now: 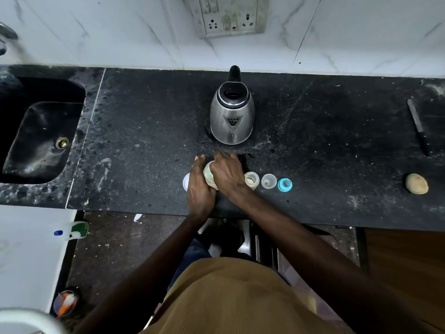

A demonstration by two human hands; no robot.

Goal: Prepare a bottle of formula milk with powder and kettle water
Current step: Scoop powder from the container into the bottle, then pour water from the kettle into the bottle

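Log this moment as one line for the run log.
left hand braces pale container | right hand grips its top | kettle lid open | bottle uncapped

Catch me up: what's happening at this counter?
A person stands at the black counter with both hands on a pale container: the right hand grips over its top, the left hand lies against its side. A white lid lies just left of them. To the right stand an open bottle with what looks like powder inside, a clear cap and a blue teat ring. The kettle sits behind, untouched.
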